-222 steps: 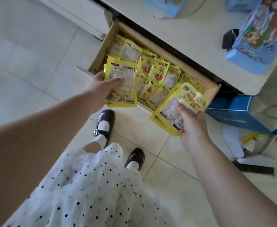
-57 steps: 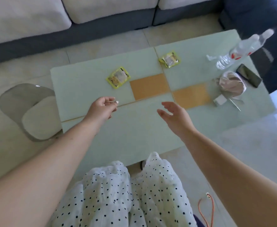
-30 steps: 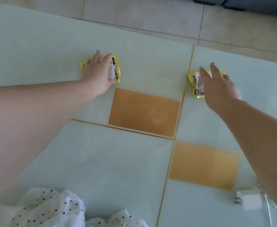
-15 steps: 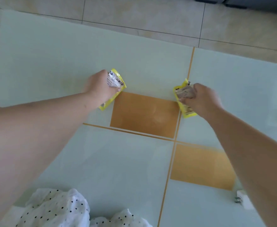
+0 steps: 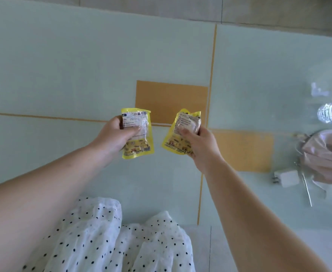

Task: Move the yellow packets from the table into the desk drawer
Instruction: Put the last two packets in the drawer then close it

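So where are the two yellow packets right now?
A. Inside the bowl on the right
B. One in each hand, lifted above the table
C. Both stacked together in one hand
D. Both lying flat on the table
B: the left hand grips one yellow packet and the right hand grips the other yellow packet, both held up over the table.

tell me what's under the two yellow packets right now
Each hand, left and right, holds a packet, left and right, above the table, over bare tabletop and an orange patch. The spots directly beneath are covered.
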### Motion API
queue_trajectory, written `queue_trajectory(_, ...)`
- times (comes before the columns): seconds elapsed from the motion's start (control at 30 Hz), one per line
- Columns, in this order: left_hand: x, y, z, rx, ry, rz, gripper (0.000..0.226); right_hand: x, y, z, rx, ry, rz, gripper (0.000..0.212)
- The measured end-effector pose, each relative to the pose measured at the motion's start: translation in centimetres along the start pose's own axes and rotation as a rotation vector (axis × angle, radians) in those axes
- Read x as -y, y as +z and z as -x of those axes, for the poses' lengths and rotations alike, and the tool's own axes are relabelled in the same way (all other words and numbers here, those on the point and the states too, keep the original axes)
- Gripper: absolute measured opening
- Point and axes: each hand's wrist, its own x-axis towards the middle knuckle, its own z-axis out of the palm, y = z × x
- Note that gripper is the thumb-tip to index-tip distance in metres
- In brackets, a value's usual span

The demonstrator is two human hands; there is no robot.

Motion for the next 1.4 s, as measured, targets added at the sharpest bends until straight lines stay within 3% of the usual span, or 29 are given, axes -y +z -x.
queue_trajectory(0.17, 1.7, -2.1, 2.9, 0.123, 0.042, -0.029, 0.039, -3.3, 0.6, 5.6, -0.062, -0.055, -0.054, 0.012)
queue_trajectory(0.33, 2.5, -3.5, 6.6, 0.289, 0.074, -0.102, 0.028, -8.3, 1.9, 11.8, -0.136, -0.142, -0.205, 0.012)
queue_trajectory(0.5, 4.1, -4.1, 10.9, 0.442, 0.086, -0.290, 0.017, -14.9, 3.0, 17.8, -0.255, -0.186, -0.387, 0.011)
queue_trajectory(0.63, 7.5, -3.8, 13.8, 0.531, 0.063, -0.441, 0.031, -21.4, 4.3, 23.0, -0.360, -0.209, -0.616, 0.012)
queue_trajectory(0.83, 14.0, -3.1, 18.8, 0.702, 0.042, -0.700, 0.031, -32.4, 6.1, 30.3, -0.566, -0.151, -0.931, 0.015)
queue_trajectory(0.93, 17.9, -2.2, 22.5, 0.779, 0.036, -0.852, 0.045, -38.5, 7.7, 34.5, -0.657, -0.128, -1.088, 0.026)
queue_trajectory(1.03, 22.4, -1.4, 26.3, 0.878, 0.054, -1.000, 0.049, -44.6, 9.6, 38.3, -0.741, -0.143, -1.234, 0.019)
queue_trajectory(1.4, 47.5, -2.6, 41.7, 1.106, 0.161, -1.492, 0.032, -70.3, 19.2, 51.3, -1.079, -0.088, -1.708, 0.009)
